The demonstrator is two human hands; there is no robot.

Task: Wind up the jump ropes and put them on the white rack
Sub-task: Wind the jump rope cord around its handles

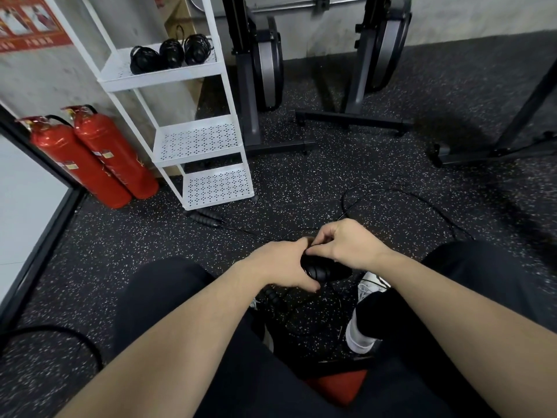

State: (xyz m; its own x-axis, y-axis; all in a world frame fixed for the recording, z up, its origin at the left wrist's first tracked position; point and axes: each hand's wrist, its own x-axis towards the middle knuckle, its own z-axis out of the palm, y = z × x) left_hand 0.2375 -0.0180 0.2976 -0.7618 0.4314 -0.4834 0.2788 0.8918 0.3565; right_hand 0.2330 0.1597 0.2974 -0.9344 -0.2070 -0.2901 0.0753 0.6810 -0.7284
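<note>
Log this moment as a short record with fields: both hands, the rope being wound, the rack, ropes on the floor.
left hand: left hand grips the black rope bundle from the left
right hand: right hand pinches the cord at the top of the bundle
white rack: white rack, three perforated shelves; top shelf holds three wound ropes, the lower two shelves hold no ropes
floor: loose rope handles lie by the rack's foot; thin cord loops across the speckled floor
beside rack: two red fire extinguishers
</note>
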